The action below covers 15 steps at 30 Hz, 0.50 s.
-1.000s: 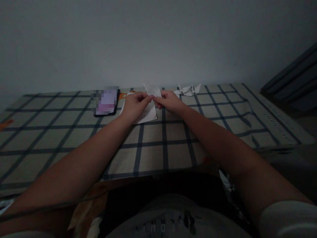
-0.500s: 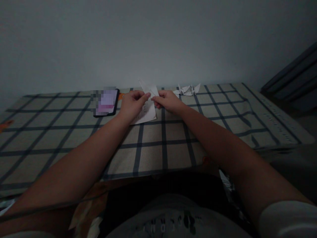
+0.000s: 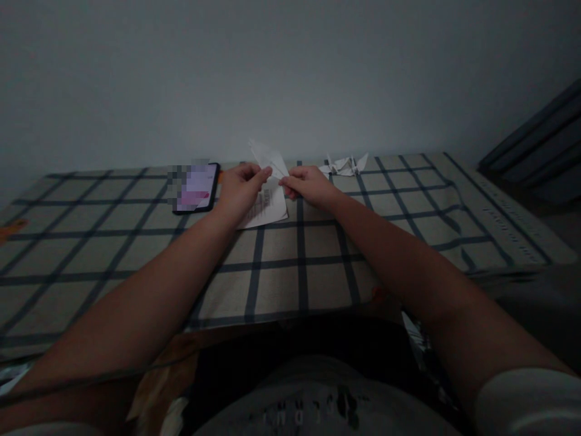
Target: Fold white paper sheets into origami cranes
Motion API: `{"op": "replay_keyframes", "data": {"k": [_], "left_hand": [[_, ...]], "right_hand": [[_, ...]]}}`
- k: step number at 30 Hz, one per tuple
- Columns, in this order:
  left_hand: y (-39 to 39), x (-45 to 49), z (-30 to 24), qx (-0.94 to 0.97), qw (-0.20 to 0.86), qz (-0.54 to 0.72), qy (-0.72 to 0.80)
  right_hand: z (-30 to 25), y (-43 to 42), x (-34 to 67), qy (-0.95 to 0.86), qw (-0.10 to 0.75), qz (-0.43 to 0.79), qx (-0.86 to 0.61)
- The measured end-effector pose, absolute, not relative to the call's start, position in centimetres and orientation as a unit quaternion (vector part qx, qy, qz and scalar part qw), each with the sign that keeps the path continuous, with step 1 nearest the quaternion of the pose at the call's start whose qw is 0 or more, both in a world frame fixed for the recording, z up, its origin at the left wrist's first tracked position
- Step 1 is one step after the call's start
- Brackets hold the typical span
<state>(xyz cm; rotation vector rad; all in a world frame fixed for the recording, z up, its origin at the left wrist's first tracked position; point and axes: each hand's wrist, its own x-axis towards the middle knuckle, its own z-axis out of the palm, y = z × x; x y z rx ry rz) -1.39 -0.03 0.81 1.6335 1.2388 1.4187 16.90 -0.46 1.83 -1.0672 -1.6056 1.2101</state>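
A folded piece of white paper [image 3: 271,157] is held up between both hands, its pointed end tilted to the upper left. My left hand [image 3: 242,189] pinches its lower left side between thumb and fingers. My right hand [image 3: 310,184] grips the lower right corner the same way. Beneath them a printed white sheet [image 3: 270,209] lies on the cloth, partly covered by my left hand. To the right of my right hand sit folded paper cranes [image 3: 345,166], close together; how many I cannot tell.
A phone [image 3: 195,189] with its screen lit lies left of my left hand. The checked tablecloth [image 3: 276,284] covers the table, whose far edge meets a plain wall [image 3: 281,72]. A dark slatted object [image 3: 540,145] stands at the far right.
The folded paper has turned and shows more of its face, with its tip further up and left. My left hand has shifted slightly; the cranes and phone stay where they were.
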Motion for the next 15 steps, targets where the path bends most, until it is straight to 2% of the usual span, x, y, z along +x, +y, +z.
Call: {"op": "replay_keyframes", "data": {"k": [15], "left_hand": [[0.8, -1.96, 0.31, 0.625, 0.31, 0.553, 0.457]], "right_hand": [[0.86, 0.35, 17.21, -0.646, 0.422, 0.504, -0.389]]}}
